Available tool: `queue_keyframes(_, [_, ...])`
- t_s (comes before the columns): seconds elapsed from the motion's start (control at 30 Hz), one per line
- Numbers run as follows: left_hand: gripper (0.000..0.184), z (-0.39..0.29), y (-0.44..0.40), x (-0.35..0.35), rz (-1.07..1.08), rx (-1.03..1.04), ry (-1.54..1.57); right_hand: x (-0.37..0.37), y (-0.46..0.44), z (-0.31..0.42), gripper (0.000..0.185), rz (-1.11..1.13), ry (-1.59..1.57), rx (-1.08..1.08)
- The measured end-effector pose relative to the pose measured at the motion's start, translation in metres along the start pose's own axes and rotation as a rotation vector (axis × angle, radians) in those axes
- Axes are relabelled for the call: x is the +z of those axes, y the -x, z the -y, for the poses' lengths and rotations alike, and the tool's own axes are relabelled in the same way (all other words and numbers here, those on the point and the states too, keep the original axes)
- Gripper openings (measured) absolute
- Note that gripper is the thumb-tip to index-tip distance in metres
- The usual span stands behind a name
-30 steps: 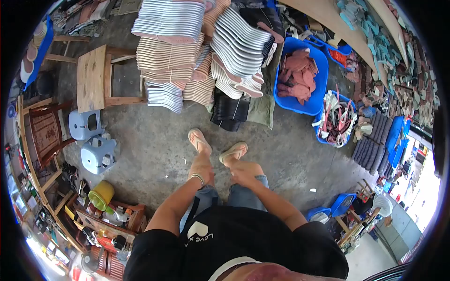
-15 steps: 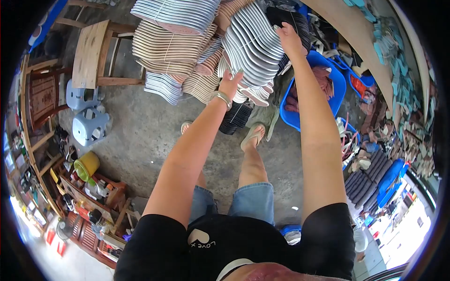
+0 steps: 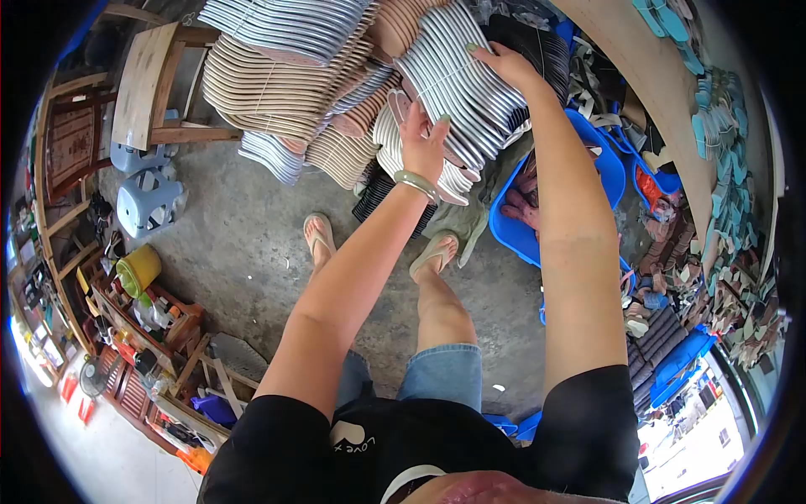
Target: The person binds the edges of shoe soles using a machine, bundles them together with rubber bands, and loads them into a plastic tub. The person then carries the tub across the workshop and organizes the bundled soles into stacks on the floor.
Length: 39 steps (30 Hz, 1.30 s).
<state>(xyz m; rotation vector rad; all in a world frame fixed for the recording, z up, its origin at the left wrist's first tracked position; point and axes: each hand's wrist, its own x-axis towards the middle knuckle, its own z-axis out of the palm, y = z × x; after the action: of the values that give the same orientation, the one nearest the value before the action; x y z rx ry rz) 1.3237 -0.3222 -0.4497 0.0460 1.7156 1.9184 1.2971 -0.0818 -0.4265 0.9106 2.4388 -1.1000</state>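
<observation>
A string-tied bundle of silver-edged shoe soles (image 3: 449, 63) lies on the heap in front of me. My left hand (image 3: 422, 144) is at its lower left side, fingers apart, the thumb against the sole edges. At the upper right, my right hand (image 3: 506, 67) reaches over the same bundle with its fingers stretched across the edges. Part of its thumb side is hidden. Beneath my left hand, a cream-coloured bundle of soles (image 3: 393, 151) shows. Tan-edged soles (image 3: 260, 88) are stacked to the left, with silver-blue ones (image 3: 290, 29) above them.
Right of the heap stands a blue tub (image 3: 514, 225) with reddish-brown pieces inside. Black soles (image 3: 537, 50) lie behind my right hand. Wooden table (image 3: 143, 80) and blue plastic stools (image 3: 138, 206) are at left. My sandalled feet stand on the concrete floor (image 3: 243, 244).
My right hand has moved left, farther over the silver-edged bundle. My left hand has shifted slightly and its thumb now stands apart. The whole view has shifted slightly as my head moved.
</observation>
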Motion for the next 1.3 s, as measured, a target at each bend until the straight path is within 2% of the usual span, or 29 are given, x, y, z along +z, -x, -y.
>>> queue_keyframes(0.03, [0.056, -0.004, -0.002, 0.003, -0.004, 0.000, 0.001, 0.003, -0.004, -0.002, 0.094, 0.003, 0.002, -0.003])
queue_keyframes(0.1, [0.060, -0.011, -0.004, 0.009, -0.145, -0.176, -0.355, 0.010, -0.009, -0.006, 0.090, -0.025, -0.064, 0.021])
queue_keyframes(0.17, [0.066, -0.010, -0.011, 0.011, -0.071, -0.181, -0.065, 0.006, 0.009, 0.007, 0.084, -0.032, -0.070, -0.009])
queue_keyframes(0.23, [0.072, -0.014, -0.008, 0.016, -0.082, -0.226, 0.094, 0.000, 0.037, 0.022, 0.079, -0.035, -0.069, -0.032])
queue_keyframes(0.33, [0.072, -0.031, 0.011, 0.009, -0.007, -0.096, 0.044, -0.004, 0.064, 0.027, 0.060, -0.073, -0.165, -0.161])
queue_keyframes(0.37, [0.073, -0.042, 0.026, 0.007, 0.000, -0.042, -0.021, -0.003, 0.074, 0.026, 0.060, -0.076, -0.165, -0.149])
queue_keyframes(0.43, [0.075, -0.069, 0.053, -0.006, 0.020, -0.087, 0.050, 0.000, 0.103, 0.030, 0.055, -0.064, -0.279, 0.056])
queue_keyframes(0.47, [0.078, -0.100, 0.066, -0.012, 0.042, -0.292, 0.082, 0.000, 0.122, 0.037, 0.052, -0.001, -0.356, 0.089])
queue_keyframes(0.53, [0.082, -0.119, 0.090, -0.023, 0.080, -0.504, 0.110, 0.013, 0.158, 0.041, 0.049, 0.085, -0.612, 0.055])
queue_keyframes(0.57, [0.085, -0.116, 0.103, -0.033, 0.068, -0.388, 0.115, 0.030, 0.171, 0.039, 0.049, 0.118, -0.805, 0.051])
queue_keyframes(0.63, [0.093, -0.120, 0.130, -0.056, 0.053, -0.099, -0.273, 0.058, 0.192, 0.038, 0.049, 0.199, -0.973, 0.096])
queue_keyframes(0.67, [0.092, -0.127, 0.142, -0.065, 0.046, -0.144, -0.253, 0.073, 0.201, 0.040, 0.044, 0.214, -0.983, 0.069])
queue_keyframes(0.7, [0.092, -0.136, 0.156, -0.075, 0.035, -0.192, -0.238, 0.088, 0.211, 0.043, 0.048, 0.241, -1.004, 0.110])
queue_keyframes(0.73, [0.089, -0.144, 0.168, -0.085, 0.025, -0.088, -0.473, 0.100, 0.223, 0.052, 0.050, 0.239, -1.049, 0.077])
queue_keyframes(0.77, [0.089, -0.140, 0.178, -0.100, 0.021, -0.109, -0.490, 0.112, 0.234, 0.061, 0.052, 0.238, -1.091, 0.045])
queue_keyframes(0.8, [0.089, -0.128, 0.189, -0.120, 0.007, -0.163, -0.403, 0.127, 0.241, 0.063, 0.057, 0.260, -1.130, 0.138])
queue_keyframes(0.9, [0.085, -0.125, 0.208, -0.160, 0.014, -0.274, -0.314, 0.137, 0.267, 0.100, 0.062, 0.253, -1.116, 0.183])
queue_keyframes(0.93, [0.083, -0.130, 0.211, -0.165, 0.019, -0.300, -0.293, 0.151, 0.269, 0.097, 0.064, 0.341, -1.164, 0.219])
queue_keyframes(1.03, [0.076, -0.142, 0.219, -0.185, 0.013, -0.370, -0.226, 0.194, 0.284, 0.097, 0.057, 0.454, -1.349, 0.206])
queue_keyframes(1.1, [0.074, -0.137, 0.224, -0.209, 0.047, -0.459, -0.335, 0.223, 0.305, 0.101, 0.050, 0.527, -1.404, 0.398])
queue_keyframes(1.17, [0.076, -0.125, 0.231, -0.236, 0.067, -0.503, -0.351, 0.272, 0.332, 0.101, 0.043, 0.507, -1.539, 0.628])
queue_keyframes(1.23, [0.083, -0.104, 0.236, -0.269, 0.177, -0.577, -0.890, 0.324, 0.362, 0.097, 0.040, 0.558, -1.723, 0.878])
queue_keyframes(1.27, [0.090, -0.092, 0.236, -0.280, 0.200, -0.601, -0.886, 0.355, 0.377, 0.095, 0.040, 0.553, -1.734, 0.880])
queue_keyframes(1.3, [0.090, -0.081, 0.232, -0.287, 0.208, -0.603, -0.891, 0.385, 0.392, 0.091, 0.038, 0.535, -1.956, 0.934])
